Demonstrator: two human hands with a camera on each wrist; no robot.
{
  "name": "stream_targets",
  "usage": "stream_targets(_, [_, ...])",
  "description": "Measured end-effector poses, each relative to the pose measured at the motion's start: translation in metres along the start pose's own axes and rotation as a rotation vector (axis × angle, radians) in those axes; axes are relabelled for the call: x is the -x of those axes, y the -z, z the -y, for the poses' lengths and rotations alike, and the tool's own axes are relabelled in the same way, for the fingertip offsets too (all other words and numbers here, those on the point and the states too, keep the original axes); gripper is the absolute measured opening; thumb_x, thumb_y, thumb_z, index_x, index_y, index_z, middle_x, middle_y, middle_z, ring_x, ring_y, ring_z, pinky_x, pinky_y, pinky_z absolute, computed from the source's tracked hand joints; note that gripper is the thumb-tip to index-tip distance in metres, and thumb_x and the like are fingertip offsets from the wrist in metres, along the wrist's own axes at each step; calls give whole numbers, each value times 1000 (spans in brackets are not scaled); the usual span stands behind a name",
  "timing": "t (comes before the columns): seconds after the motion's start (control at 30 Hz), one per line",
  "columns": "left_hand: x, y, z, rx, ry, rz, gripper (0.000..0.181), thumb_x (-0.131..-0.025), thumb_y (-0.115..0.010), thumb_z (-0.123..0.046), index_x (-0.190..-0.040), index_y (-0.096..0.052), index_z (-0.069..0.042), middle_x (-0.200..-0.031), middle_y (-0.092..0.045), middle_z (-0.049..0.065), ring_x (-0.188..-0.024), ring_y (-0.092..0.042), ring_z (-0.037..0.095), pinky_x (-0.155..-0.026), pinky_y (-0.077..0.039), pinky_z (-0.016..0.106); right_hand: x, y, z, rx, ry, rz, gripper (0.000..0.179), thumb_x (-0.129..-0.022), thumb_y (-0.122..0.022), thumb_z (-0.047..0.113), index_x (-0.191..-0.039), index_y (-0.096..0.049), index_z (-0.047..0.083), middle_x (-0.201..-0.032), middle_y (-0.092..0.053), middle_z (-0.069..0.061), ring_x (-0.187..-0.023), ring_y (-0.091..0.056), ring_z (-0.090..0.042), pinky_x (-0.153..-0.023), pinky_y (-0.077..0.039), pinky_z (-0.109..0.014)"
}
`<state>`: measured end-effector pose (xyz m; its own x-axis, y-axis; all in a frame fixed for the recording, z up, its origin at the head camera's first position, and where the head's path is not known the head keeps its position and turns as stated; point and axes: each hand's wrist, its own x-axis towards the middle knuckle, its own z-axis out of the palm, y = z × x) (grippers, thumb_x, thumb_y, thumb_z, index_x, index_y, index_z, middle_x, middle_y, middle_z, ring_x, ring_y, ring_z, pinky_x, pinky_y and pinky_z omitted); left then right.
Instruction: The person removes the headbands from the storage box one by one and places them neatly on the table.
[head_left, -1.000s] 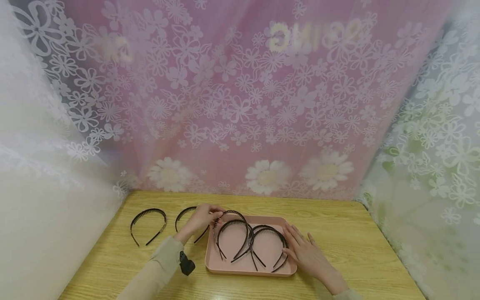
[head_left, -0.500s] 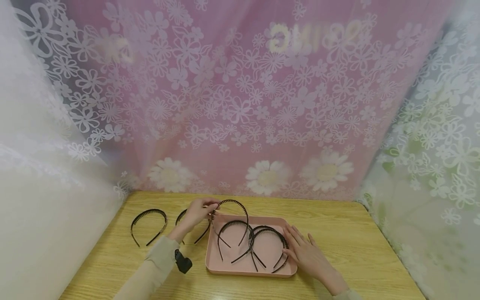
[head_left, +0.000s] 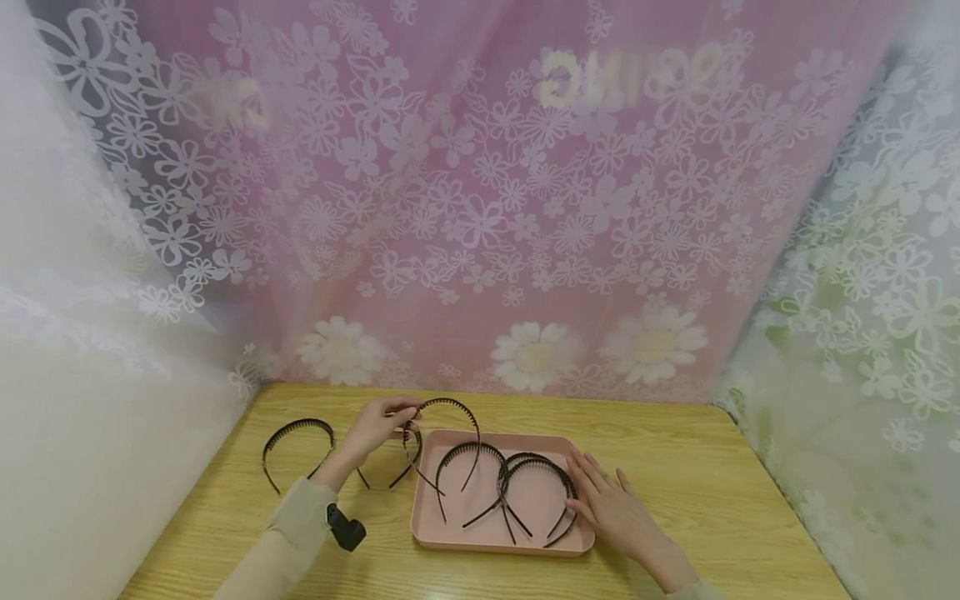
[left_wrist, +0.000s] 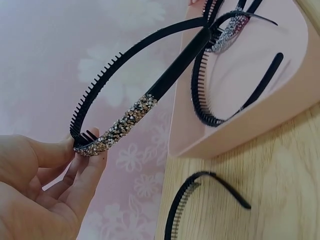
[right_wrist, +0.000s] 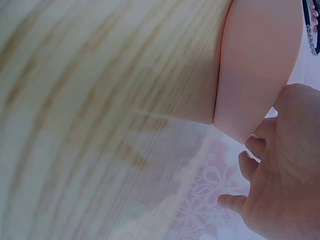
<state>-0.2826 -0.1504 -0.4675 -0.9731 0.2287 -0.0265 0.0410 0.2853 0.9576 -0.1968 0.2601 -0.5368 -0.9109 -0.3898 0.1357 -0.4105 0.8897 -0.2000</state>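
Wood-grain tabletop (head_left: 712,475) extends beyond the pink tray (head_left: 442,533), the right hand (head_left: 611,504) loosely extended at its three-o'clock edge; the left hand (head_left: 378,427) pinches a rhinestone-studded headband (left_wrist: 125,120) at its ten o'clock.

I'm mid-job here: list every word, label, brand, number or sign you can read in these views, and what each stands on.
"GNI": pale letters, seemingly mirrored, on the pink floral backdrop; what follows to their right is too blurred to read.
Upper-left lettering, same backdrop: too blurred to read.
Headbands, pink tray, black wrist device: no text that I can make out.
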Motion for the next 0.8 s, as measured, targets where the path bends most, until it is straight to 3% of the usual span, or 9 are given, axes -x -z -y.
stream_targets(0.37, [20, 31, 14, -5, 19, -13, 38, -107, -53, -14, -141, -57, 2, -121, -68, 18, -111, -66, 40, -90, -58, 43, 0, 2, 3, -4, -3, -1, 65, -103, -58, 38, -155, -40, 5, -163, -32, -12, -149, -31, -34, -113, -25, -70])
stream_targets(0.63, [37, 51, 24, 28, 38, -32, 40, -107, -53, -12, -142, -54, 5, -117, -68, 17, -97, -70, 23, -88, -59, 43, 0, 2, 3, -18, -6, 15, 65, -103, -57, 39, -156, -40, 5, -163, -32, -13, -149, -31, -35, -114, -24, -70])
stream_targets(0.8, [47, 61, 29, 16, 35, -36, 40, -107, -52, -11, -142, -52, 9, -117, -68, 19, -98, -71, 24, -91, -58, 46, 0, 1, 2, -18, -12, 17, 65, -103, -57, 39, -156, -40, 5, -163, -33, -14, -150, -30, -35, -114, -23, -70])
